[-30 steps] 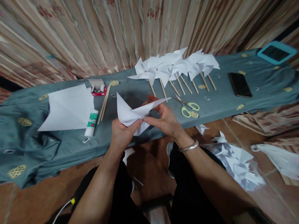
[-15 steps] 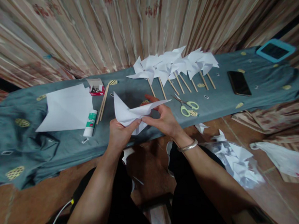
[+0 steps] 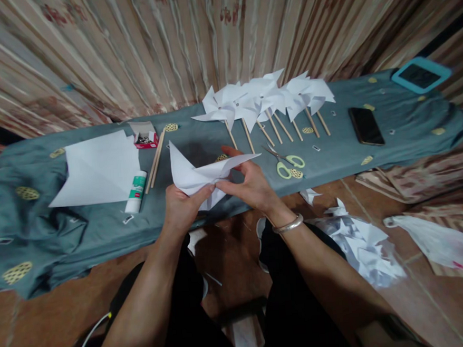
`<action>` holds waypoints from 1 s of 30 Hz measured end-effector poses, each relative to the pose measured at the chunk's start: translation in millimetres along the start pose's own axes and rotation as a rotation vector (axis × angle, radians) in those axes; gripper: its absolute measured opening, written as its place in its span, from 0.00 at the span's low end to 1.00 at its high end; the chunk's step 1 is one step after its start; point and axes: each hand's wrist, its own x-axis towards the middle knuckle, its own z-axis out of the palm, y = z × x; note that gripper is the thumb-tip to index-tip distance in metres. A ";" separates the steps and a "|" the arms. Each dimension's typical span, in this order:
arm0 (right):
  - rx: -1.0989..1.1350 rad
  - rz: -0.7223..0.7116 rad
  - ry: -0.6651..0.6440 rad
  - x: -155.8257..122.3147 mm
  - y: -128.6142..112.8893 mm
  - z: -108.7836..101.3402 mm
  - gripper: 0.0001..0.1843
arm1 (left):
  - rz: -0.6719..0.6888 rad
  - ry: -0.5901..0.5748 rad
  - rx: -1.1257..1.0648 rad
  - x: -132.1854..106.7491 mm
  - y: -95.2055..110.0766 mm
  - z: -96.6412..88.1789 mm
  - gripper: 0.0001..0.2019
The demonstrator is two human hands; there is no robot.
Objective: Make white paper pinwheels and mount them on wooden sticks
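My left hand (image 3: 183,207) and my right hand (image 3: 249,185) both pinch a folded white paper pinwheel (image 3: 194,174) above the near edge of the cloth-covered bench (image 3: 41,234). Their fingertips meet at the paper's centre, where the flaps come together. One pointed flap sticks up to the left, another reaches right over my right hand's fingers. A silver bangle (image 3: 288,224) circles my right wrist.
On the cloth lie white paper sheets (image 3: 96,169), a glue stick (image 3: 136,191), two wooden sticks (image 3: 154,160), a red box of pins (image 3: 145,139), several finished pinwheels on sticks (image 3: 264,100), green-handled scissors (image 3: 288,165), a black phone (image 3: 365,125) and a blue tablet (image 3: 419,74). Paper scraps (image 3: 363,243) litter the floor.
Both hands keep their pinch on the pinwheel with hardly any shift. The whole scene has slid slightly up and left as my head moved.
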 end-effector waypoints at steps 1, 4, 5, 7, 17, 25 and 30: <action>0.007 -0.003 0.003 0.1 0.1 0.3 0.37 | -0.005 0.002 -0.013 0.4 -0.7 0.1 0.17; 0.026 -0.001 -0.010 0.6 0.3 1.5 0.37 | -0.019 0.015 -0.038 1.6 -2.9 0.3 0.17; 0.024 -0.001 -0.009 1.0 0.0 1.8 0.37 | -0.028 0.021 -0.046 2.0 -3.4 0.3 0.18; 0.005 -0.007 0.005 1.8 -1.4 2.3 0.35 | -0.048 0.029 -0.055 2.4 -4.1 0.4 0.19; -0.022 -0.016 -0.012 4.9 -5.7 -0.4 0.33 | -0.077 0.036 -0.091 2.3 0.4 3.8 0.20; 0.064 0.064 -0.065 6.2 -4.7 -3.4 0.22 | -0.077 0.028 -0.091 2.7 -1.4 6.0 0.22; 0.158 0.108 -0.077 7.1 -1.0 -1.6 0.23 | -0.049 0.023 -0.085 3.0 -2.3 5.4 0.20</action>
